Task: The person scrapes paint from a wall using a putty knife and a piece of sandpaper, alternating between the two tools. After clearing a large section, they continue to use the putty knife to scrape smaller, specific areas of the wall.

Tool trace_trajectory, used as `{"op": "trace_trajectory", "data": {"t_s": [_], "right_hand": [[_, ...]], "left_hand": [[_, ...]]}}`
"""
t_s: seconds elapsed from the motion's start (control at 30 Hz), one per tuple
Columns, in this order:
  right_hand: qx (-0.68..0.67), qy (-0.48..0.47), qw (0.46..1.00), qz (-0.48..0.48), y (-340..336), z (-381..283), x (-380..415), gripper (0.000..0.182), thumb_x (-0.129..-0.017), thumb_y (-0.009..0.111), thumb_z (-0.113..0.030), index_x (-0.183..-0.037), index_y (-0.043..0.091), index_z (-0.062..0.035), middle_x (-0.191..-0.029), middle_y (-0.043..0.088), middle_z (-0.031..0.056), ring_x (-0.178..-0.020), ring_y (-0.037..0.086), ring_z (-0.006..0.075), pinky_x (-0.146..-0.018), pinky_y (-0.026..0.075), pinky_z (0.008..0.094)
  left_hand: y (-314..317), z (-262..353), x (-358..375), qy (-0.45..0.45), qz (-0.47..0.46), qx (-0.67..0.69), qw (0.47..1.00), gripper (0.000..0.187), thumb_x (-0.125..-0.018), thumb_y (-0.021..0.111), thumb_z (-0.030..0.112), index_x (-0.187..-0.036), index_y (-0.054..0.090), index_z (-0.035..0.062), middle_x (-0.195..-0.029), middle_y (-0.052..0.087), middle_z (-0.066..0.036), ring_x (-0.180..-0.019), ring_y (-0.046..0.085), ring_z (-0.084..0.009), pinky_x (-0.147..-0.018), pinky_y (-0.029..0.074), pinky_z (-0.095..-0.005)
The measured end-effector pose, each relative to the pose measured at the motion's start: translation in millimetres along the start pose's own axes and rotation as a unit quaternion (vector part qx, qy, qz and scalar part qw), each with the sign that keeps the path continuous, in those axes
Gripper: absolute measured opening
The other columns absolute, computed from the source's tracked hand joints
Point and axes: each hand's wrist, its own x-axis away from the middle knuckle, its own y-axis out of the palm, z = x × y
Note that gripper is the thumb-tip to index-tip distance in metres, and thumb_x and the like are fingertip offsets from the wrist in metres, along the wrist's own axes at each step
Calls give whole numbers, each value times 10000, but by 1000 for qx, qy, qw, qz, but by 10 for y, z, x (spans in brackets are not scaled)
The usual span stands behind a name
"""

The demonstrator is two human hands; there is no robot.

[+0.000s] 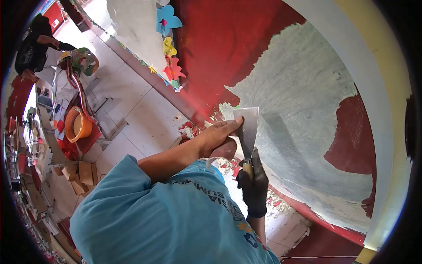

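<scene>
A paint scraper (249, 127) with a wide metal blade and a short handle is held upright in front of the wall. My right hand (254, 185), in a dark glove, is closed around its handle, with a finger stretched along the base of the blade. My bare left hand (217, 138) grips the blade's left edge, its thumb lying on the metal near the top corner; its other fingers are curled and partly hidden. Behind the blade, the red wall (220, 48) has a large bare grey patch (303, 83) with ragged paint edges.
Paint flakes (189, 130) litter the tiled floor (134, 103) along the wall's foot. Paper flowers (169, 21) edge a white board. On the left are an orange bucket (79, 125), cardboard boxes (88, 173), cluttered tables and another person (33, 48).
</scene>
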Motion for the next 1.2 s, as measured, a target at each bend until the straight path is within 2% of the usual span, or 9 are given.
{"op": "trace_trajectory", "data": {"t_s": [0.23, 0.5, 0.67, 0.83, 0.97, 1.03, 1.1, 1.17, 1.2], "right_hand": [[-237, 74, 968, 26, -34, -599, -181, 582, -824, 450, 8, -1361, 232, 70, -905, 532, 92, -526, 481, 82, -412, 386, 192], [5, 161, 971, 178, 92, -1128, -314, 376, -824, 494, -80, -1187, 534, 11, -697, 545, 34, -508, 475, 62, -436, 385, 206], [208, 101, 957, 176, 102, -1168, -351, 265, -853, 508, -112, -1067, 598, 16, -667, 550, 42, -498, 464, 68, -444, 367, 236], [157, 150, 958, 190, 6, -1213, -343, 260, -837, 547, -92, -1063, 603, 25, -655, 580, 66, -569, 526, 87, -504, 422, 239], [138, 133, 963, 188, 100, -1084, -359, 274, -831, 555, -61, -1090, 603, 14, -683, 594, 68, -582, 535, 89, -512, 429, 238], [121, 167, 958, 197, 66, -1214, -301, 282, -832, 556, -60, -1102, 601, 9, -685, 596, 61, -570, 524, 75, -496, 418, 226], [93, 199, 951, 217, -30, -1268, -247, 294, -834, 552, -50, -1120, 600, -4, -692, 598, 47, -539, 492, 35, -454, 379, 194], [109, 189, 951, 218, -30, -1338, -274, 276, -833, 558, -51, -1099, 607, 9, -693, 605, 58, -565, 519, 59, -483, 410, 215], [110, 182, 953, 215, 35, -1344, -300, 267, -827, 562, -45, -1082, 613, 14, -702, 611, 73, -588, 542, 85, -516, 431, 228]], "left_hand": [[236, 369, -173, -7, -28, 110, 994, 438, -891, 460, 491, -952, 574, 73, -633, 593, -32, -322, 420, -57, -278, 333, -219], [128, 484, -296, 32, -127, 127, 983, 469, -916, 395, 494, -1027, 574, 75, -886, 605, -41, -386, 413, -52, -329, 321, -201], [110, 368, -362, -41, -100, 60, 992, 552, -907, 350, 554, -1026, 582, 68, -881, 584, -32, -704, 514, -76, -646, 426, -230], [169, 379, -355, -46, -40, 15, 998, 458, -936, 366, 475, -958, 598, 81, -832, 582, -2, -672, 494, -52, -616, 419, -209], [7, 381, -340, 14, -123, 49, 991, 453, -940, 363, 462, -973, 582, 66, -812, 590, -13, -635, 515, -69, -589, 436, -214], [11, 313, -385, -11, -110, 68, 992, 418, -952, 369, 404, -938, 577, 41, -597, 589, -62, -348, 483, -93, -309, 363, -217], [182, 210, -461, 253, -167, -35, 952, 334, -946, 418, 348, -901, 556, 47, -448, 493, -37, -302, 436, -101, -287, 342, -239], [49, 273, -369, 80, -130, -77, 985, 294, -938, 458, 329, -874, 559, 60, -613, 567, 3, -442, 468, -37, -410, 383, -195], [37, 287, -376, 109, -140, -18, 984, 285, -934, 470, 328, -880, 562, 64, -663, 574, 15, -476, 466, -21, -434, 381, -185]]}}
